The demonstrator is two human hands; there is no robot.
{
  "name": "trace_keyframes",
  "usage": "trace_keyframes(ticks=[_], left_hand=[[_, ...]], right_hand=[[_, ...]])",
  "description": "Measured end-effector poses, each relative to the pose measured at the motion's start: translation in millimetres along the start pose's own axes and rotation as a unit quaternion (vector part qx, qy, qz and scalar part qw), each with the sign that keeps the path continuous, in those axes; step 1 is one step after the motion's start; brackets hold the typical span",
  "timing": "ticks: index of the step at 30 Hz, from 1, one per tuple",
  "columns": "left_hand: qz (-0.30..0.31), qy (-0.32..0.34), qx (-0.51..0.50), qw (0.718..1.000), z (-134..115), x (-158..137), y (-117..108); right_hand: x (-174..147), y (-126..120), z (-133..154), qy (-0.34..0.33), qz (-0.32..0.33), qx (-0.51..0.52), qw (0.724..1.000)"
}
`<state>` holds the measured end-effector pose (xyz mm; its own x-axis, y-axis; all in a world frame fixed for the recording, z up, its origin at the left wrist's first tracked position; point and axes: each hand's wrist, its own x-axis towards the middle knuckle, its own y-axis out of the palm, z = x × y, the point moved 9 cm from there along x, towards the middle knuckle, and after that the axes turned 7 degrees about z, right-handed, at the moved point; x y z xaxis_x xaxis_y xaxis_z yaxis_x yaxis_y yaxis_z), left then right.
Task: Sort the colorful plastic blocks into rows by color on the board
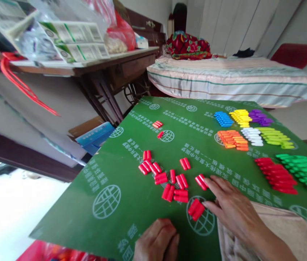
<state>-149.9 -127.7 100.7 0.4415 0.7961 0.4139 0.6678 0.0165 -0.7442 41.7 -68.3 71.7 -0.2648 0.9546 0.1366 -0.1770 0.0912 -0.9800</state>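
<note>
Small red plastic tubes, like pen caps, lie in loose pairs and short rows on a green board. My right hand (235,206) reaches in from the right, thumb and fingers apart. Its fingertips touch or nearly touch a red pair (201,182), and the thumb is beside another red group (196,209). Curled on the board's near edge, my left hand (157,241) is closed; no object shows in it. Further red groups (181,181) lie between and beyond the hands. A single red tube (160,135) and a small row (157,124) sit farther off.
Sorted stacks stand at the right: blue (223,119), yellow (240,117), purple (260,117), orange (232,140), white (252,136), lime (275,137), red (275,175) and green (302,172). A beige cloth (281,228) lies under my right forearm. A cluttered desk (88,67) is at left.
</note>
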Motion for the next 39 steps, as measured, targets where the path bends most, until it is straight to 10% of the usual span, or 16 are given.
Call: trace_keyframes(ticks=[8,19,39], left_hand=[[0.059,-0.027,0.008,0.998,1,-2,8],[-0.014,-0.071,-0.061,0.996,12,-1,1],[-0.007,-0.079,0.120,0.990,29,12,-12]], right_hand=[[-4,3,-1,-0.007,-0.033,-0.009,0.999],[-9,7,-2,-0.033,-0.066,-0.009,0.997],[-4,3,4,-0.019,-0.071,-0.007,0.997]])
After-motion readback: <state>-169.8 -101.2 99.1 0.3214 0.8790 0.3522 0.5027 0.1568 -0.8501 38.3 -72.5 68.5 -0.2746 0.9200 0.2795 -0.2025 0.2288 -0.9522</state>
